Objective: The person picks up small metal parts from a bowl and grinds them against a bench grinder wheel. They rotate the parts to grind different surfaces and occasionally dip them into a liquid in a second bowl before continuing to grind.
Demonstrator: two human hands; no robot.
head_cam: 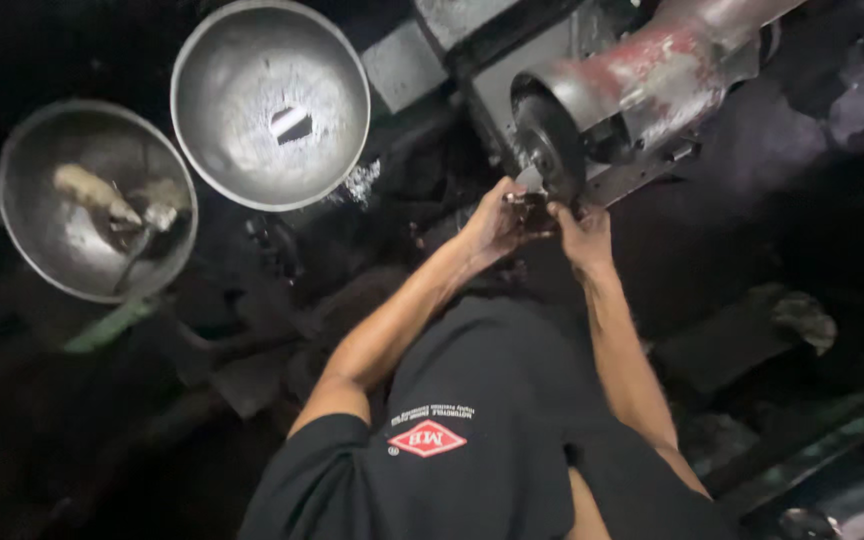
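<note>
Both hands meet at the rim of a dark, round grinding wheel (pixel 549 143) mounted on a worn red-and-grey metal bench grinder (pixel 652 85). The left hand (pixel 497 220) and the right hand (pixel 582 235) are closed together on a small metal workpiece (pixel 530 200), fingers pinching it from either side. The small metal workpiece sits at the lower edge of the wheel, touching or just short of it; the dim light does not show which. Its shape cannot be made out.

Directly above the grip stands the grinder body, with a grey metal guard plate (pixel 642 175) running out to the right of the hands. This plate and the wheel block the space above and to the right of the grip.

Well to the left of the grip lie two round, dished steel bowls. The nearer steel bowl (pixel 270 100) shows a bright patch in its middle. The farther steel bowl (pixel 97 200) holds pale lumps and a thin dark tool. A green strip (pixel 112 325) lies below the farther bowl.

Below the grip are both forearms and the person's dark shirt (pixel 472 440).
</note>
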